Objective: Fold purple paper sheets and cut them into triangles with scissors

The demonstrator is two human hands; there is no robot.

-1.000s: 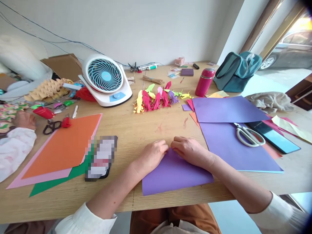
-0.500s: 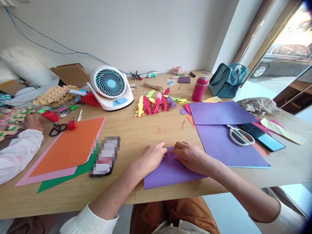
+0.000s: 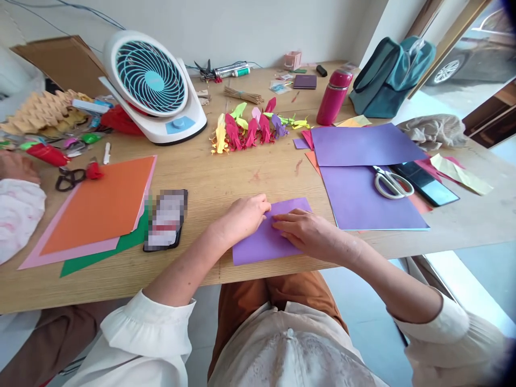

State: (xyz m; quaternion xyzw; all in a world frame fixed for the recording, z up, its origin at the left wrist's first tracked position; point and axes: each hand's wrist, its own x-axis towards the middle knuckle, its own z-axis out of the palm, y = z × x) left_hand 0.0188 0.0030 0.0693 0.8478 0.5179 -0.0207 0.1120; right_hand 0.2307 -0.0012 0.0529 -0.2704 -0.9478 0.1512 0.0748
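Note:
A sheet of purple paper (image 3: 262, 244) lies at the near edge of the table, between my hands. My left hand (image 3: 249, 215) rests on its far left side, the fingers curled together with the paper at their tips. Across the middle of the sheet lies my right hand (image 3: 304, 228), its fingers stretched out flat, pressing down. Parts of the paper are hidden under both hands. To the right are larger purple sheets (image 3: 371, 209), with white-handled scissors (image 3: 392, 184) on top of them.
Left of my hands are a phone (image 3: 166, 220) and stacked orange paper (image 3: 100, 207). Folded paper figures (image 3: 248, 126), a fan (image 3: 155, 88) and a pink flask (image 3: 334, 99) stand further back. Another person's hand (image 3: 18, 167) is at the far left.
My right hand has slid from the sheet's far edge toward its middle, uncovering the far right corner. My left hand stays near the left side. The view has tilted downward.

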